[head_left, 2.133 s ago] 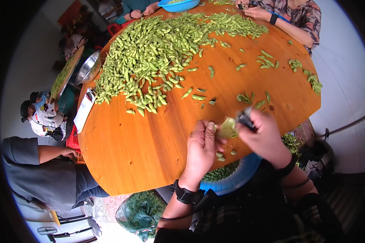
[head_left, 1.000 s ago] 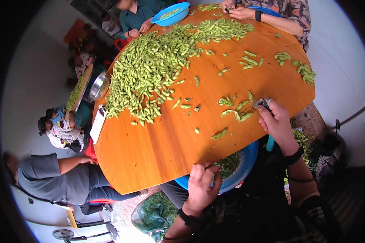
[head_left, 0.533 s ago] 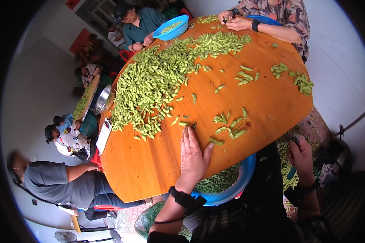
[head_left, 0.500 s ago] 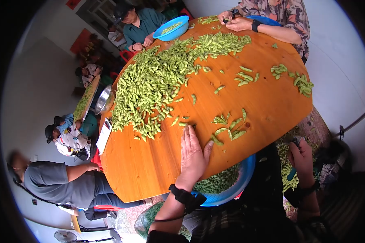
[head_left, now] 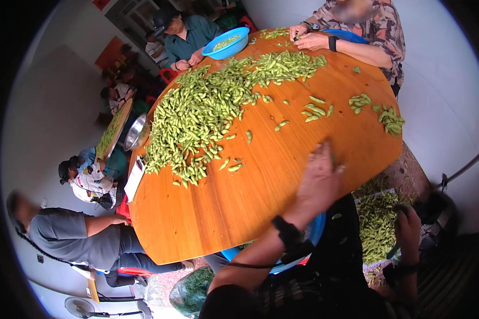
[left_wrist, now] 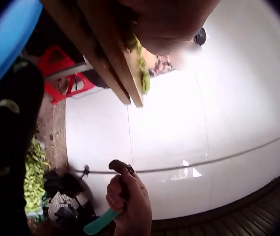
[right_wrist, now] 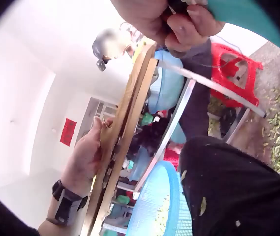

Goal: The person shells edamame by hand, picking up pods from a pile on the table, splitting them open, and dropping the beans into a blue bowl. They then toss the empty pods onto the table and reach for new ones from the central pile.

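My left hand (head_left: 318, 179) lies at the right part of the wooden table (head_left: 197, 218), fingers extended and blurred, with a bit of green beside the fingertips. Any pods under it are hidden. In the right wrist view the same hand (right_wrist: 84, 160) is at the table's edge. Low at the right, beside the table, my right hand (head_left: 408, 234) grips a teal-handled tool. The left wrist view shows that hand (left_wrist: 132, 199) curled round the tool's teal handle (left_wrist: 100, 222). A large heap of green pods (head_left: 197, 106) covers the table's far left part.
Small pod groups (head_left: 391, 121) lie near the table's right edge. Below the near edge is a blue basket (head_left: 318, 228); a pod-filled container (head_left: 377, 226) stands on the floor. Two people sit across the table, near a blue basin (head_left: 226, 43). A metal bowl (head_left: 137, 131) stands at the left.
My left hand has swept right across the table, and the loose pods formerly beside it are out of sight. My right hand has shifted slightly right and down, still gripping the tool.
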`<action>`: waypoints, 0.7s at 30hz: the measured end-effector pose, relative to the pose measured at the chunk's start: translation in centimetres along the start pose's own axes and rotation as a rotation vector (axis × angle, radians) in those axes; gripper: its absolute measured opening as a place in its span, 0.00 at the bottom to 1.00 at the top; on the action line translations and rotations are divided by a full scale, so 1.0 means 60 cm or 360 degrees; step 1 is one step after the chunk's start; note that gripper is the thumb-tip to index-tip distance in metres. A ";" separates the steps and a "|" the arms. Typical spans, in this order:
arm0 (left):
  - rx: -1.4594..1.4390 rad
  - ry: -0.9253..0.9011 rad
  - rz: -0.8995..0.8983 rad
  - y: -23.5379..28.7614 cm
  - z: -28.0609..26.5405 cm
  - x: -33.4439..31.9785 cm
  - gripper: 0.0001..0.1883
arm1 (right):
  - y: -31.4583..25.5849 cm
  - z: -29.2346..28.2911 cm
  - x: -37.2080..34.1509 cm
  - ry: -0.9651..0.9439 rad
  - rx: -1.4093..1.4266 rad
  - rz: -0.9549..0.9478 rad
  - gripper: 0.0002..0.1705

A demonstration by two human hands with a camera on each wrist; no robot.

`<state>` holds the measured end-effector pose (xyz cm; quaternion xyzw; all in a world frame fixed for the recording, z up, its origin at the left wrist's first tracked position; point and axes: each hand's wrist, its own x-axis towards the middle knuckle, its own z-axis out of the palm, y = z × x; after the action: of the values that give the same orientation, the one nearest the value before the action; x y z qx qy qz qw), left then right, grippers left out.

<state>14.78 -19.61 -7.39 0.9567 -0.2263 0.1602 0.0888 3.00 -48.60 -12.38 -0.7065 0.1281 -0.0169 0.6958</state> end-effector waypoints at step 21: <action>0.0044 0.0196 -0.1272 -0.289 -0.093 0.042 0.14 | -0.022 0.049 -0.018 0.0049 -0.0501 -0.0313 0.14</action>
<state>23.42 -3.99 -3.00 0.9590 0.1713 0.1732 0.1446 2.73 -45.51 -11.00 -0.8154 0.0701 -0.0753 0.5696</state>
